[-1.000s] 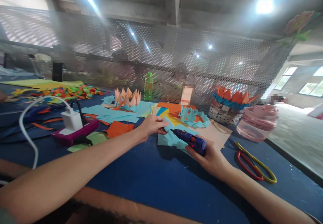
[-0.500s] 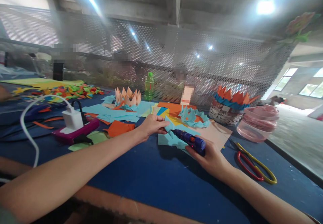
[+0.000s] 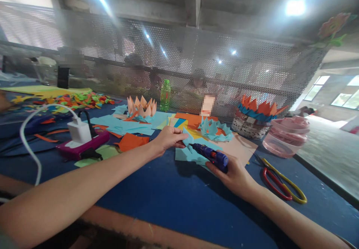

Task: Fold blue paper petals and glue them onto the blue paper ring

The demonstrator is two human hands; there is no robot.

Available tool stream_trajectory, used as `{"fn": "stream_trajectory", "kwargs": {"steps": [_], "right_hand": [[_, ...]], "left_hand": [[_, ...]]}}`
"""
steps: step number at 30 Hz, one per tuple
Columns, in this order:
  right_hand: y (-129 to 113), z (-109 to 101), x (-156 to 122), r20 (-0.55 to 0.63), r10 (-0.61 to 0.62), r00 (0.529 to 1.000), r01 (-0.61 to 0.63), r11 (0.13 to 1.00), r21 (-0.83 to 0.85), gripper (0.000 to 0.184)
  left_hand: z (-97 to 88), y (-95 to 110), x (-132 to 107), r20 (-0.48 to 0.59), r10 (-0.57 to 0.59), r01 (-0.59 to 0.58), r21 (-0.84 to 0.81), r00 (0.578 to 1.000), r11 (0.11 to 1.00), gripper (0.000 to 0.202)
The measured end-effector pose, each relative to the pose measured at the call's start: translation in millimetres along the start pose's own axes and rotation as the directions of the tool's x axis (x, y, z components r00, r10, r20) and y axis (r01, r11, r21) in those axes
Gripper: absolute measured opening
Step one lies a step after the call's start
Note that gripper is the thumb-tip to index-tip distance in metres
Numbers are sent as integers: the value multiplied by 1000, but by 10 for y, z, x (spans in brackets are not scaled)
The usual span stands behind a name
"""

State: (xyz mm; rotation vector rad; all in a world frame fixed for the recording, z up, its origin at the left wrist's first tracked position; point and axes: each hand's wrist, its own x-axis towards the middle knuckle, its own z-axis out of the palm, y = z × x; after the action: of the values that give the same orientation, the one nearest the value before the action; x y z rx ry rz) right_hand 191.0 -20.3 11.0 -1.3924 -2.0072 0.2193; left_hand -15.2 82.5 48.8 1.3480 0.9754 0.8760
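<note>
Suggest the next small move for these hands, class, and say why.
Probably a gentle squeeze of the glue gun: the right hand holds it with its nozzle at or very near the folded blue paper, which the left hand pinches.

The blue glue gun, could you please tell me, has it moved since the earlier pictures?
No, not visibly: judged against the scissors lying on the table, the blue glue gun in the right hand holds the same place.
</note>
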Motion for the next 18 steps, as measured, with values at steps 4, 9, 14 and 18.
{"fn": "stream_trajectory", "kwargs": {"steps": [4, 9, 14, 18], "right_hand": [[9, -2, -6, 5, 3, 1000, -3, 1000, -8, 28], [15, 5, -12, 5, 10, 1000, -10, 1000, -23, 28], [8, 4, -13, 6, 10, 1000, -10, 1000, -22, 28], [3, -5, -10, 7, 11, 1000, -11, 1000, -15, 28]], "left_hand": [[-17, -21, 25, 9, 12, -12, 5, 1000, 1000, 17], [-27, -20, 34, 3, 18, -18, 10, 1000, 1000, 16], [-32, -22, 32, 4, 19, -19, 8, 1000, 1000, 15], [-36, -19, 29, 12, 21, -21, 4, 1000, 1000, 11]]}}
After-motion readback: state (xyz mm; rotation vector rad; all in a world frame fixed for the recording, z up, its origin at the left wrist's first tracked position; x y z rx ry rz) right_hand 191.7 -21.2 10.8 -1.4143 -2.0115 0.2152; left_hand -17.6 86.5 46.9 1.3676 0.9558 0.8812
